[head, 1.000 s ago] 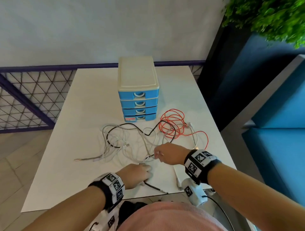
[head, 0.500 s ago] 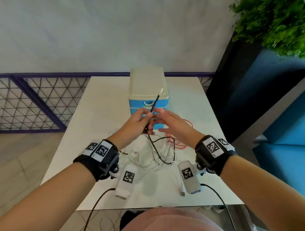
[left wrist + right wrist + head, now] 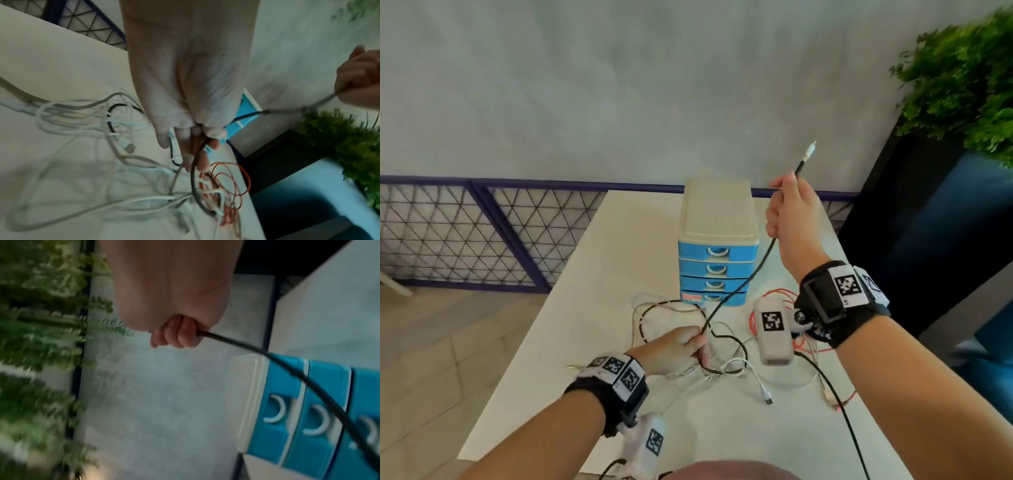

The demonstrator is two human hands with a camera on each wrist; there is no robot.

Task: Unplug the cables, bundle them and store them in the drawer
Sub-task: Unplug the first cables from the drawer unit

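Note:
My right hand (image 3: 792, 209) is raised beside the drawer unit and grips a black cable (image 3: 743, 284) near its plug end, which sticks up past the fist. The same cable (image 3: 287, 368) leaves my curled right fingers (image 3: 180, 335) in the right wrist view. It runs taut down to my left hand (image 3: 678, 346), which pinches it just above the table. In the left wrist view the black cable (image 3: 195, 162) passes between my left fingers (image 3: 201, 155). White cables (image 3: 739, 370) and a red-orange cable (image 3: 784, 294) lie tangled on the table. The blue drawer unit (image 3: 717, 253) has all drawers closed.
The white table (image 3: 619, 260) stands against a grey wall with a purple mesh railing (image 3: 482, 236) on the left. A green plant (image 3: 962, 78) on a dark stand is at the right. A blue seat (image 3: 993, 329) lies beyond the table's right edge.
My right hand has taken the black cable's end and lifted it up to the right. My left hand has dropped to the tangle, sliding down the cable, which is now stretched between both hands.

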